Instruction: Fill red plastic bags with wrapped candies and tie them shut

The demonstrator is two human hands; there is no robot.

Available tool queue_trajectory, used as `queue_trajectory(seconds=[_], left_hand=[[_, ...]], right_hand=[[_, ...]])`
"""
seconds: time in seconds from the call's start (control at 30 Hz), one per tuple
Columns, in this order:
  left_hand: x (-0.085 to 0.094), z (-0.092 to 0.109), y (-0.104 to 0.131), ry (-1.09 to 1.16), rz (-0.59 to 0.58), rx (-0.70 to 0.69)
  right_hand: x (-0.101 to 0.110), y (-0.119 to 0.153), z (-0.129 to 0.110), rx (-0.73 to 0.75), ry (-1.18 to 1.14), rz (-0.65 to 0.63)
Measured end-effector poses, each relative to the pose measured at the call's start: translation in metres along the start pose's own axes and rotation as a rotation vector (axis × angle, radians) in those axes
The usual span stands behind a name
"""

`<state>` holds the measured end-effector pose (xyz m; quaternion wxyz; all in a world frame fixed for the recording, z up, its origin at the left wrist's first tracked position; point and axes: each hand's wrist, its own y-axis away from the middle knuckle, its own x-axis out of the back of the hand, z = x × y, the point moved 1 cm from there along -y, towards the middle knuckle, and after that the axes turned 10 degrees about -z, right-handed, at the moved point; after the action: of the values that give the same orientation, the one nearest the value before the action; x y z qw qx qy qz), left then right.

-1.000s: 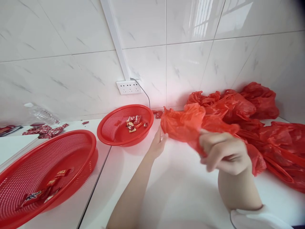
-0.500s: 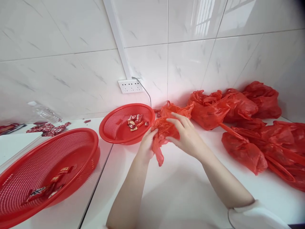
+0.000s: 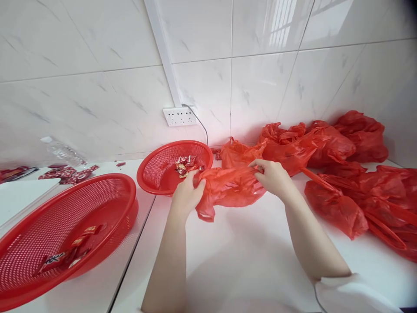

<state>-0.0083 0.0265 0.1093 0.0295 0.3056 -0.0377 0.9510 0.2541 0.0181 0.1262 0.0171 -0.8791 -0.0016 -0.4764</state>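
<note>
A thin red plastic bag (image 3: 233, 187) is stretched sideways between my two hands, above the white table. My left hand (image 3: 188, 194) grips its left end, close to the front of the smaller red basket (image 3: 156, 167). At the bag's upper right edge, my right hand (image 3: 272, 177) pinches the plastic between thumb and fingers. A loose corner of the bag hangs below my left hand. Several small wrapped snacks (image 3: 185, 165) lie inside the smaller basket.
Filled red bags (image 3: 286, 145) line the wall, and more bags (image 3: 339, 208) lie at the right. A large red basket (image 3: 114, 182) with a few packets (image 3: 55, 259) stands at the left. Behind it are a clear plastic bottle (image 3: 65, 152) and red packets (image 3: 78, 175).
My hands have moved apart, left hand leftward and right hand rightward. The bag, bunched up before, is now spread out between them. My right fingers have closed on its edge.
</note>
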Motion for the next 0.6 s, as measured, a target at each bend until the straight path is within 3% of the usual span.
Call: queue_trajectory(seconds=[0.1,0.17,0.2,0.27,0.37,0.43,0.6], left_hand=[[0.001,0.033,0.029,-0.163,0.127,-0.376],[-0.011,0.052,0.047,-0.115,-0.077,-0.56],[-0.021,0.058,0.053,-0.119,-0.241,-0.561],[-0.044,0.063,0.059,-0.258,-0.415,-0.475],[-0.076,0.052,0.049,-0.546,-0.476,-0.183],[-0.088,0.037,0.036,-0.646,-0.517,-0.093],[-0.085,0.002,0.012,-0.705,-0.517,0.134]], right_hand=[[-0.003,0.002,-0.004,0.003,-0.026,-0.05],[-0.005,0.002,-0.007,0.02,-0.033,-0.102],[-0.006,0.003,-0.008,0.041,-0.037,-0.133],[-0.008,0.004,-0.01,0.093,-0.036,-0.203],[-0.01,0.006,-0.011,0.142,0.041,-0.288],[-0.009,0.005,-0.005,0.145,0.119,-0.349],[0.01,-0.002,0.032,-0.013,0.277,-0.396]])
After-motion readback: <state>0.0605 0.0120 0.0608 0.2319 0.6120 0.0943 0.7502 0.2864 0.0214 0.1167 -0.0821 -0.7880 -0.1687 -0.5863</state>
